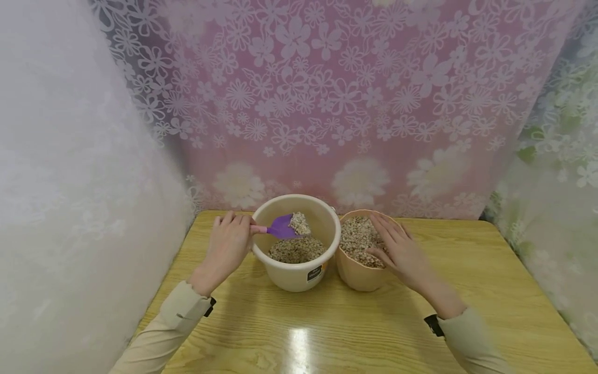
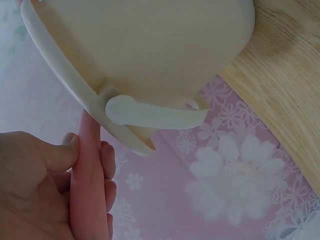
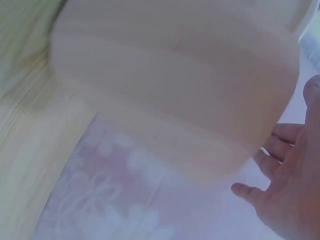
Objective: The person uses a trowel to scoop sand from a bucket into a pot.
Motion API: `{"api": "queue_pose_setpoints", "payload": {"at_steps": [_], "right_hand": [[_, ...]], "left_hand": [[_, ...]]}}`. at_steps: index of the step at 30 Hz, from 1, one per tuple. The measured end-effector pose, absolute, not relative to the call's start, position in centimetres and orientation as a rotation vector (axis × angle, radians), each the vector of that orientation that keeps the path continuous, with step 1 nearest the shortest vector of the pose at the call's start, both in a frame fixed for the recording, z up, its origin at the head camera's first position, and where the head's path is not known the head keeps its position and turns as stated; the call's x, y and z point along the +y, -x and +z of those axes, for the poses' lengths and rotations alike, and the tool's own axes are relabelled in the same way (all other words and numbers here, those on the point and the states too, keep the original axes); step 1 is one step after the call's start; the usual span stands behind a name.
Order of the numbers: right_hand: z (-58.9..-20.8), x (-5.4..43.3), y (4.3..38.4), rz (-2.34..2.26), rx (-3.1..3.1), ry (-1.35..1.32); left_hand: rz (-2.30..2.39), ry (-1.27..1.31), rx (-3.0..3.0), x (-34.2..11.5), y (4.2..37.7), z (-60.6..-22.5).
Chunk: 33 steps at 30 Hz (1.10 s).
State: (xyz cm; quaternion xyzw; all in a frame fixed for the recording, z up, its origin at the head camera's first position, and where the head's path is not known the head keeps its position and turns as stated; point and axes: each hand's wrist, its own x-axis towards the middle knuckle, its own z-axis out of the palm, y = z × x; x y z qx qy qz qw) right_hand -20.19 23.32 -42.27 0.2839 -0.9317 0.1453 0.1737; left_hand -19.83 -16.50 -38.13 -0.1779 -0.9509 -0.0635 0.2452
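In the head view my left hand (image 1: 229, 240) grips the pink handle (image 2: 89, 195) of a small toy shovel, thumb on one side and fingers curled round the other. The shovel's purple blade (image 1: 279, 227) is over the inside of a cream bucket (image 1: 287, 278), carrying a heap of pale grains (image 1: 299, 223). Darker speckled grains (image 1: 296, 250) cover the bucket's bottom. My right hand (image 1: 405, 255) is at the right side of a peach pot (image 1: 359, 281), fingers extended over its rim. Similar speckled grains (image 1: 359, 239) fill the pot nearly to the rim.
Bucket and pot stand side by side near the back edge of a wooden table (image 1: 261, 332). A pink floral curtain (image 1: 327, 104) hangs behind them. Pale sheets close in the left (image 1: 84, 156) and right sides. The bucket's white bail handle (image 2: 155, 115) hangs at its rim.
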Motion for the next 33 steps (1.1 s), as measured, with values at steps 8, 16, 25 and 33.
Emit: {"api": "queue_pose_setpoints", "payload": {"at_steps": [8,16,25,33], "right_hand": [[-42.9,27.7,19.2,0.399,-2.823,-0.615],[-43.7,28.7,18.9,0.413,-2.912,-0.580],[-43.6,28.8,18.7,0.428,-2.946,-0.574],[-43.8,28.8,18.9,0.443,-2.991,-0.552]], "left_hand": [[-0.230,0.466,-2.632,-16.5,20.1,-37.2],[-0.183,0.533,-2.624,-15.5,20.8,-35.3],[-0.097,0.635,-2.669,-11.4,22.0,-32.6],[0.069,0.726,-2.664,-7.4,23.4,-32.7]]}}
